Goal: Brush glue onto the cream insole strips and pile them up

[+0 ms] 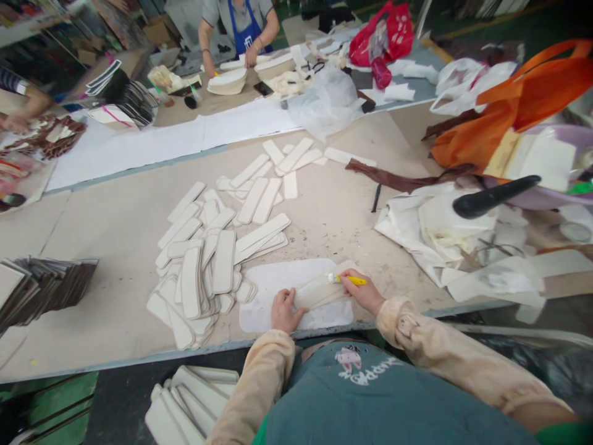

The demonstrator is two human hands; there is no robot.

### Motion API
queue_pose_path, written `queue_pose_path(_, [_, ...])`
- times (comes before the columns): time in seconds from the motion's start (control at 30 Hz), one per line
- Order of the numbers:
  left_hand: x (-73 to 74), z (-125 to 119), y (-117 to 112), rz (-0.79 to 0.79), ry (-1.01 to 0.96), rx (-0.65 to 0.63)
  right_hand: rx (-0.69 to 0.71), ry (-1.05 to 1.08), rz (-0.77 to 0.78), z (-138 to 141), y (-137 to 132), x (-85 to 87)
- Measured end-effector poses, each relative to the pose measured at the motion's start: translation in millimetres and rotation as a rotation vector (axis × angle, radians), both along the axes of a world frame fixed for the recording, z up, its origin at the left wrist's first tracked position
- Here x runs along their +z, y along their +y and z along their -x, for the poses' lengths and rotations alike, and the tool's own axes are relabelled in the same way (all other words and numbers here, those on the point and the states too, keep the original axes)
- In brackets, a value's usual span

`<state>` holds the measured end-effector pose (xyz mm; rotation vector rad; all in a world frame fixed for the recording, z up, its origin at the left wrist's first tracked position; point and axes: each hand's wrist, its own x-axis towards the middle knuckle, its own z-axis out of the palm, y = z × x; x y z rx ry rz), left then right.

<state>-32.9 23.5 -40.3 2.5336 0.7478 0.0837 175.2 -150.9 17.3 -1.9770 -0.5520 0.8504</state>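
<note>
In my right hand [360, 290] is a brush with a yellow handle [354, 280]. Its pale bristles touch the upper right part of a long off-white strip [315, 292] with rounded ends. My left hand [286, 311] lies at the strip's left end, fingers spread and pressing down on it. Under the strip is a white sheet [259, 284] with rounded corners, close to the table's front edge. To the left, many similar pale strips [225, 261] are heaped loosely, some stacked on one another.
A black-handled tool [495, 196] rests over a white container at right, beside an orange bag [523, 105]. A dark stick [376, 198] and brown cloth [398, 178] lie nearer the middle. Dark-edged panels [50, 287] stand at left. A person in a blue apron [250, 31] works across the table.
</note>
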Motion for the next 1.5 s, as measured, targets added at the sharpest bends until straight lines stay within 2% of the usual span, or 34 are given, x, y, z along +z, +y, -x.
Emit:
queue_pose_path(0.13, [-1.6, 0.7, 0.9, 0.001, 0.001, 0.003, -0.051, -0.193, 0.096, -32.9, -28.3, 5.5])
queue_pose_path(0.27, [-1.8, 1.1, 1.8, 0.005, -0.013, -0.006, 0.06, -0.534, 0.187, -38.5, -42.4, 15.5])
queue_pose_path(0.37, [-2.4, 1.7, 1.9, 0.001, -0.029, -0.008, 0.227, -0.695, 0.295, -23.7, -36.4, 19.7])
queue_pose_path(0.5, [-4.1, 2.7, 2.1, -0.012, -0.048, -0.014, 0.455, -0.661, 0.402, 9.0, -12.4, 15.7])
queue_pose_path(0.73, [-4.3, 3.4, 3.1, -0.019, -0.045, -0.035, 0.652, -0.553, 0.228, 64.2, 28.5, 14.6])
queue_pose_path(0.83, [-3.9, 4.3, 3.8, -0.027, -0.056, -0.048, 0.591, -0.398, 0.084, 75.9, 39.1, 15.8])
queue_pose_path(0.93, [-4.5, 5.5, 4.6, -0.031, -0.077, -0.058, 0.412, -0.09, -0.055, 78.9, 42.5, 8.9])
queue_pose_path(1.03, [-6.6, 6.5, 5.4, -0.04, -0.08, -0.059, 0.239, 0.114, -0.032, 70.0, 36.1, -2.1])
queue_pose_path(1.1, [-8.7, 7.1, 5.8, -0.045, -0.068, -0.061, 0.134, 0.142, -0.013, 56.2, 26.2, -6.4])
queue_pose_path(1.2, [-11.9, 7.5, 6.0, -0.048, -0.052, -0.059, 0.03, 0.064, 0.027, 27.8, 5.2, -4.6])
queue_pose_path(1.3, [-13.8, 7.4, 6.1, -0.047, -0.046, -0.054, -0.012, -0.12, 0.1, 2.5, -15.8, 2.9])
queue_pose_path(1.4, [-13.1, 7.5, 6.2, -0.04, -0.056, -0.05, 0.033, -0.414, 0.157, -8.4, -28.3, 8.0])
queue_pose_path(1.5, [-11.5, 8.4, 6.8, -0.021, -0.067, -0.061, 0.154, -0.689, 0.265, -3.4, -28.4, 8.2])
